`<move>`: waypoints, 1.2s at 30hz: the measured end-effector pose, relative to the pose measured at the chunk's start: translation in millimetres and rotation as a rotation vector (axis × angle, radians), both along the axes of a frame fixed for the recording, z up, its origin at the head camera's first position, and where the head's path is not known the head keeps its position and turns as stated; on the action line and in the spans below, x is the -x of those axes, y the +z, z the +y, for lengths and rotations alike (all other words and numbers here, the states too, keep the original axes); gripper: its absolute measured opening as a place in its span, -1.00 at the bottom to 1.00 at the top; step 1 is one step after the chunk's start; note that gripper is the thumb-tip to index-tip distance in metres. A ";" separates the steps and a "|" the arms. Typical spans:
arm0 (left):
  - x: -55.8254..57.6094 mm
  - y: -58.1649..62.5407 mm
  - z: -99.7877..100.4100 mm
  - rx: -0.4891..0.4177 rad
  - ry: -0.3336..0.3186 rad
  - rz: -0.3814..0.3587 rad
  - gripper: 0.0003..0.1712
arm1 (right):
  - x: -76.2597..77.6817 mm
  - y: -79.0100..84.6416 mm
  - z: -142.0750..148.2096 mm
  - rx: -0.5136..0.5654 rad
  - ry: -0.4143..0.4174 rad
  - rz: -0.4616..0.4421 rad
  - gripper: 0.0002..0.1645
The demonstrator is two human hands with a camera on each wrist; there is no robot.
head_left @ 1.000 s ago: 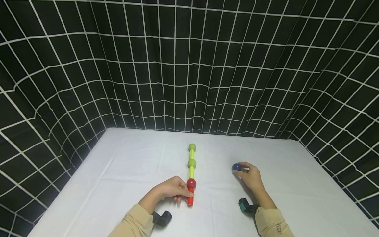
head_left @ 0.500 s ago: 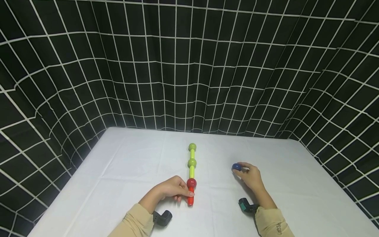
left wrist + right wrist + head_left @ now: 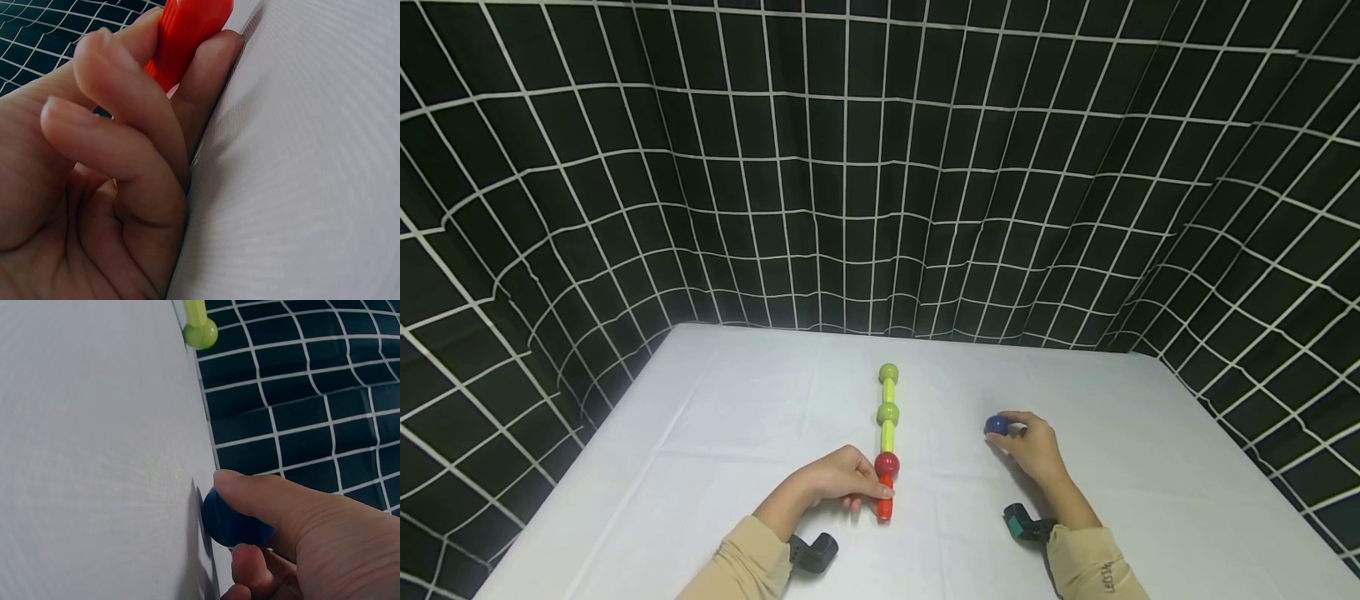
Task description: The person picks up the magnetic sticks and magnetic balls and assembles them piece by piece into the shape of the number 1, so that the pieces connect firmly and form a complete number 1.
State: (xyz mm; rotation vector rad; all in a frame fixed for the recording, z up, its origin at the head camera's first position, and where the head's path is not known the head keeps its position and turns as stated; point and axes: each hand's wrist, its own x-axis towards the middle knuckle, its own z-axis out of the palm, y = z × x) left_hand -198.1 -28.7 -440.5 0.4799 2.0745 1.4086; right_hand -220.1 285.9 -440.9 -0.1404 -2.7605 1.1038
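Note:
My left hand [image 3: 842, 479] pinches a red rod [image 3: 885, 508] between thumb and fingers; the left wrist view shows its ridged red end [image 3: 194, 31] close to the cloth. Against the rod's far end sits a red ball [image 3: 887, 464]. Beyond it, two yellow-green rods and two green balls continue the straight line, a near green ball [image 3: 888, 413] and a far one [image 3: 889, 372]. Off to the right, my right hand [image 3: 1033, 446] grips a blue ball [image 3: 997, 426] with thumb and fingertips, low over the table. Fingers partly cover the blue ball [image 3: 228, 522] in the right wrist view.
A white cloth covers the table [image 3: 737, 392]. Black curtains with a white grid [image 3: 880, 167] stand behind it and at both sides. Dark wrist cameras sit on the left wrist [image 3: 816, 552] and the right wrist [image 3: 1022, 522].
My right hand has shifted slightly left and nearer with the blue ball. My left hand keeps its pinch on the red rod, and the line of pieces looks almost unmoved.

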 end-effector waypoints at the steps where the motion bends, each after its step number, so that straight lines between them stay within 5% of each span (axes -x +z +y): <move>1: 0.0 -0.2 0.0 -0.001 -0.002 0.000 -0.72 | -0.4 0.2 -0.5 -0.004 0.004 0.002 -0.41; 20: -1.8 0.8 0.2 0.001 0.006 0.009 -0.71 | -25.0 19.2 -22.7 0.022 0.136 0.004 -0.43; 36: -1.1 -0.2 1.4 0.002 0.035 0.021 -0.72 | -52.4 15.0 -55.5 0.046 0.268 -0.032 -0.48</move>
